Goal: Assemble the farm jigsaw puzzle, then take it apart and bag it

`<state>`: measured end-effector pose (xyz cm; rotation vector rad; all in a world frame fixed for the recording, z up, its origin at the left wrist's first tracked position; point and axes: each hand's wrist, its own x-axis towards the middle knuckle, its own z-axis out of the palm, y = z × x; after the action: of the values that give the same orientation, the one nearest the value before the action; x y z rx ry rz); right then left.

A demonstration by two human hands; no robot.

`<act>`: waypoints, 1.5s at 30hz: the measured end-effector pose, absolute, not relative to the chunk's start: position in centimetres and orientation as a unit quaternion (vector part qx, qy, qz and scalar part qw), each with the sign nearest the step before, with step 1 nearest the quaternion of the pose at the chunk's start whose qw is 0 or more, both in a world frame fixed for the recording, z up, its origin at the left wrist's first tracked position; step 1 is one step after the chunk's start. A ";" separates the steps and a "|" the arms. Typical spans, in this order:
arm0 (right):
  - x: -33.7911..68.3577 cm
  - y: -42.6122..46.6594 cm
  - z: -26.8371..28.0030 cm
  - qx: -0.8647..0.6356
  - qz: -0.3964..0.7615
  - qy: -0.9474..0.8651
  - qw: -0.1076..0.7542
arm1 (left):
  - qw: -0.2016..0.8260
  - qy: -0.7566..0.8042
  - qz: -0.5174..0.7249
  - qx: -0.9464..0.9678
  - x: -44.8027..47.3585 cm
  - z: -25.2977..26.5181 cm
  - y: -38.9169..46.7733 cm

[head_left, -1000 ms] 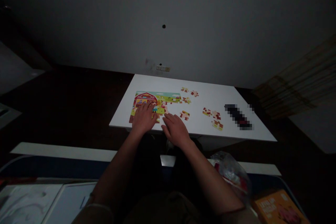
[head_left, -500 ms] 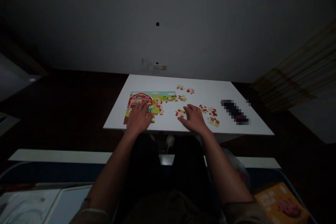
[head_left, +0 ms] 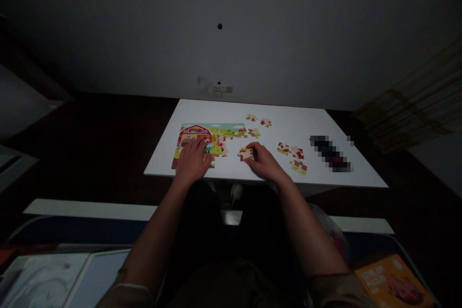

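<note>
A partly joined jigsaw puzzle [head_left: 227, 131] with a red barn and green fields lies on the left half of the white table. My left hand [head_left: 192, 161] rests flat over its lower part, fingers stretched out, covering some of the picture. To the right of the puzzle's edge, my right hand [head_left: 266, 162] grips a puzzle piece [head_left: 245, 154] between thumb and fingers, low over or on the tabletop. A gap separates this piece from the joined part. One loose piece [head_left: 254, 133] lies close to the puzzle's upper right edge.
Two loose pieces [head_left: 266, 122] lie further back on the white table [head_left: 220, 109]. More pieces [head_left: 298, 153] lie right of my right hand. A blurred-out dark object [head_left: 330, 154] is at the table's right. An orange puzzle box [head_left: 395, 281] sits at my lower right.
My right hand has closed on the puzzle piece and shifted it slightly left, turning it. My left hand stays on the puzzle. The whole view has shifted a little.
</note>
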<state>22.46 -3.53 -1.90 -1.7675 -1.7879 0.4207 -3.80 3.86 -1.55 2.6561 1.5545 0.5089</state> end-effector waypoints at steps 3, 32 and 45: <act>21.1 -2.2 -1.5 -0.641 0.180 -0.682 0.303 | 0.019 0.505 0.163 0.848 -3.8 -1.5 3.8; 19.3 0.5 -1.8 -0.635 0.170 -0.678 0.328 | 0.034 0.502 0.179 0.846 -4.0 -1.3 3.8; 20.5 1.2 -3.6 -0.649 0.165 -0.633 0.389 | 0.021 0.509 0.168 0.844 -3.7 -1.7 3.9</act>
<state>20.54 1.23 -3.56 -1.6498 -1.6098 0.4196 -3.72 3.92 -1.75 2.6173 1.5766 0.5194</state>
